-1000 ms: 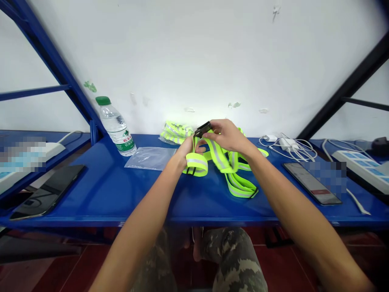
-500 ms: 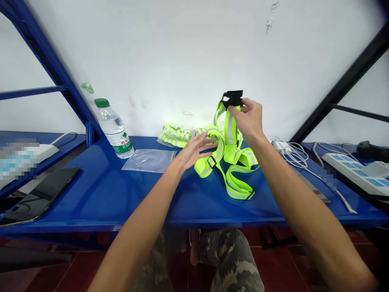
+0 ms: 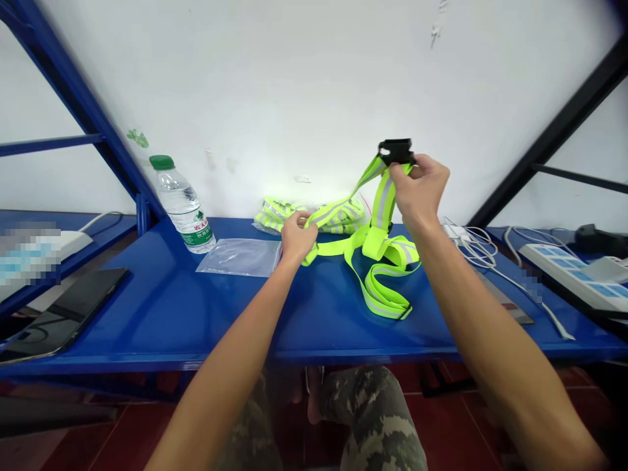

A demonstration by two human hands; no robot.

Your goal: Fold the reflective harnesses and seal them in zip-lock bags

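- Since half a second ago, my right hand [image 3: 422, 190] has drifted a bit further right with the black buckle [image 3: 396, 151], and my left hand [image 3: 298, 237] has gone from flat and spread to closed on the strap.
- Right fingers: thumb and fingers pinched at the buckle's base, holding it up off the table [image 3: 220, 320] against the white wall [image 3: 314, 85].
- Left fingers: curled around part of the yellow-green strap [image 3: 376, 243], though the exact contact is hidden from my feed.
- So the strap now runs slanting from the buckle down left to that hand, another length hangs below the buckle, and the rest sits in loops on the table, nearer and between the hands.
- Far side, behind the left hand: a bagged bundle [image 3: 275, 216] of the same yellow-green stuff by the wall.
- Left of that hand, a flat clear bag [image 3: 240, 256], then the green-capped water bottle [image 3: 184, 209] just beyond it.
- Far left and near: dark phone [image 3: 69, 314].
- Right side: tangled white cables [image 3: 478, 252], plus another phone [image 3: 507, 304] partly covered by my forearm.
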